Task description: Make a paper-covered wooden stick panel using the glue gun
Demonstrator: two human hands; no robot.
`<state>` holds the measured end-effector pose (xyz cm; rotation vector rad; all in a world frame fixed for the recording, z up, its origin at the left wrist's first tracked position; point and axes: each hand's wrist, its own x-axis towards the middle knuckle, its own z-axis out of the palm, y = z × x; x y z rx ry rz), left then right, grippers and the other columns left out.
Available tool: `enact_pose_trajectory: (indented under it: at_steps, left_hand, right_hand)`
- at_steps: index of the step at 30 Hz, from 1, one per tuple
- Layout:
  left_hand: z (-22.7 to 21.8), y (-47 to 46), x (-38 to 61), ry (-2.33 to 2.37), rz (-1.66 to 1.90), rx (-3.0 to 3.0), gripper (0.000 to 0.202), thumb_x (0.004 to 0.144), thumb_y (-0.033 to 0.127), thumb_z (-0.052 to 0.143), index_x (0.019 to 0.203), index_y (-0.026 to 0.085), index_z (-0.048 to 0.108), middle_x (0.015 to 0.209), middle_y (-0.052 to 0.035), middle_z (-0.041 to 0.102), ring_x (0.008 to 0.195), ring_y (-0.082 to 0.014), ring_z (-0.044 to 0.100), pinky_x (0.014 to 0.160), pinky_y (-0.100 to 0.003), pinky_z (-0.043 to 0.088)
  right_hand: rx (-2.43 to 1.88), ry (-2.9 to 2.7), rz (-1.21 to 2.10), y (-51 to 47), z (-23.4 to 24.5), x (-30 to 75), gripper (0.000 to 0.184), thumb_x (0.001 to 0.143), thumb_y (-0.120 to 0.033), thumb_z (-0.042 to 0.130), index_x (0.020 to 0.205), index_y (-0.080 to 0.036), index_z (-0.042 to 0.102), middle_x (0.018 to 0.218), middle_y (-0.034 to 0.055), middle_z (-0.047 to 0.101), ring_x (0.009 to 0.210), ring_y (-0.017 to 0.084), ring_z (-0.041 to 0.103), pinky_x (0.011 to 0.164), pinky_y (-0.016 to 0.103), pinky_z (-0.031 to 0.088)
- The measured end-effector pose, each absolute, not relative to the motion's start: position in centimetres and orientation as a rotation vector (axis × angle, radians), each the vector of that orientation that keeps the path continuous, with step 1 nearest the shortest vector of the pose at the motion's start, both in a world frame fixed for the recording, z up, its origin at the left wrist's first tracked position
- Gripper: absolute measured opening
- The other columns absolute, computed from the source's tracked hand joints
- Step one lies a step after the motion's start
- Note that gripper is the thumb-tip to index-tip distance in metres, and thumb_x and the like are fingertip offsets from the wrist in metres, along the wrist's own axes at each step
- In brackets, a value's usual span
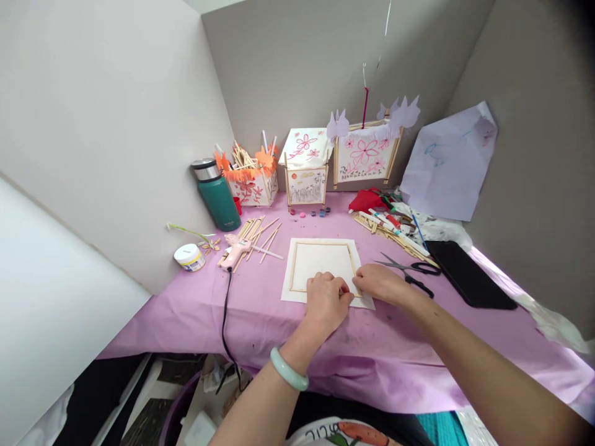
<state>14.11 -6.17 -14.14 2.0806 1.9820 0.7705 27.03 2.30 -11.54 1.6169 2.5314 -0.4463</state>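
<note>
Purple cloth is wrinkling under the paper sheet (pixel 320 263); your left hand (pixel 326 301) and right hand (pixel 379 284), together, are pinching the stick frame's (pixel 292 266) near edge, risking a skewed stick.

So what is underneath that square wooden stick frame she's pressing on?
A white paper sheet lies under the stick frame, on the purple tablecloth. The frame's near edge is covered by the left hand and right hand.
</note>
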Motion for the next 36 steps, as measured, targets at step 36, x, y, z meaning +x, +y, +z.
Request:
enact_pose_trajectory:
  at_steps: [36]
  left_hand:
    - [-14.1, -5.8, 14.2, 2.001, 0.733, 2.086, 0.009, 0.080, 0.029, 0.065, 0.077, 0.021, 0.066, 0.083, -0.0027, 0.063, 0.088, -0.0213, 0.054, 0.079, -0.034, 0.036]
  right_hand:
    - [1.458, 2.281, -0.793, 2.9, -8.7, 27.3, 0.028, 0.075, -0.021, 0.048, 0.078, -0.004, 0.069, 0.063, 0.0116, 0.066, 0.043, 0.014, 0.054, 0.048, 0.023, 0.042]
